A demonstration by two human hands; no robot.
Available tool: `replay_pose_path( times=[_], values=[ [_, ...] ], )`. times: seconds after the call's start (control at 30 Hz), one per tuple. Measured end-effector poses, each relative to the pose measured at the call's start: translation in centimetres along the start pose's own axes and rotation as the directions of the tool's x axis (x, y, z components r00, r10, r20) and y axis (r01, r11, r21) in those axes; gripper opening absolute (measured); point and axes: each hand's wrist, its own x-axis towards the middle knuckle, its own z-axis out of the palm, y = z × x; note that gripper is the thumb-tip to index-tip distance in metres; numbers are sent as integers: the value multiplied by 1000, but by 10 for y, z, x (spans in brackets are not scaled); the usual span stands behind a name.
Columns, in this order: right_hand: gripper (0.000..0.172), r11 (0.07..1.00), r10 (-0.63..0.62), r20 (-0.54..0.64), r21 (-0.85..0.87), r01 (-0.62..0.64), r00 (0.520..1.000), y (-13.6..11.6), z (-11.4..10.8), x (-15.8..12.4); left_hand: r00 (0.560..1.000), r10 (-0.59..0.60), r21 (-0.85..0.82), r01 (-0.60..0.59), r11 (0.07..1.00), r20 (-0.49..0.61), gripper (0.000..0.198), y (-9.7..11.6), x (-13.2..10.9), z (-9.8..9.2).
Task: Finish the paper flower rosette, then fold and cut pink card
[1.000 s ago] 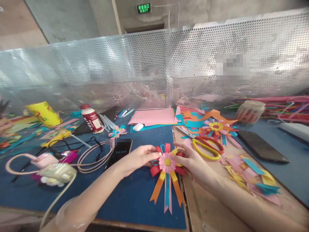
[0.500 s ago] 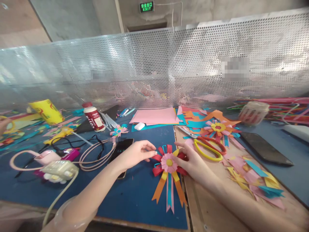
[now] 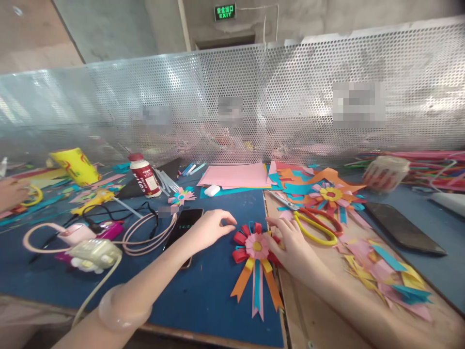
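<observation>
A paper rosette (image 3: pixel 256 247) with a pink and yellow centre, red loops and orange, pink and teal ribbon tails lies flat where the blue mat (image 3: pixel 203 291) meets the wooden board (image 3: pixel 312 310). My right hand (image 3: pixel 290 245) lies palm down on its right red loops, fingers stretched out. My left hand (image 3: pixel 210 228) hovers just left of the rosette, not touching it, thumb and forefinger pinched together with nothing visible between them. A translucent bangle (image 3: pixel 125 308) sits on my left forearm.
Red and yellow scissors (image 3: pixel 314 225) and a second rosette (image 3: pixel 330 195) lie beyond my right hand. Nearby are a phone (image 3: pixel 183 224), another dark phone (image 3: pixel 403 221), paper scraps (image 3: pixel 385 269), pink sheets (image 3: pixel 236 175), a bottle (image 3: pixel 145 177) and cables (image 3: pixel 145 232). Another person's hand (image 3: pixel 10 194) works far left.
My left hand has let go of the rosette's left edge and drawn back slightly. The rosette now lies flat under my right fingers. The view has shifted a little.
</observation>
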Motion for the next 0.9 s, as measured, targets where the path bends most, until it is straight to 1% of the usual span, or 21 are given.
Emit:
replay_pose_path(
  times=[0.1, 0.27, 0.4, 0.5, 0.6, 0.73, 0.8, 0.9],
  values=[
    [30, 1000, -15, -33, -6, 15, 999, 0, -1, -1, 998, 68, 96, -68, 993, 10, 13, 2, 6, 2],
    [29, 999, -47, -14, -8, 47, 999, 0, -3, -1, 996, 77, 141, -81, 987, 34, 10, 5, 11, 6],
    [27, 986, -144, 15, -85, 144, 990, -2, -4, -2, 994, 99, 123, -104, 987, 46, 9, 5, 10, 7],
    [29, 956, -241, 65, -159, 248, 968, -8, -6, -4, 993, 107, 80, -110, 991, 41, 11, 5, 10, 4],
    [26, 929, -286, 92, -216, 300, 954, -14, -9, -7, 996, 76, 41, -77, 996, 36, 15, 4, 9, -3],
    [22, 914, -302, 59, -266, 307, 951, -17, -9, -8, 999, -7, 1, 6, 1000, 39, 17, 2, 7, -13],
    [21, 908, -311, 50, -278, 313, 949, -18, -9, -8, 999, -27, -39, 29, 999, 47, 18, 0, 6, -15],
    [19, 900, -310, 78, -296, 319, 948, -19, -7, -8, 996, -37, -111, 45, 993, 78, 21, -6, 6, -13]
  ],
)
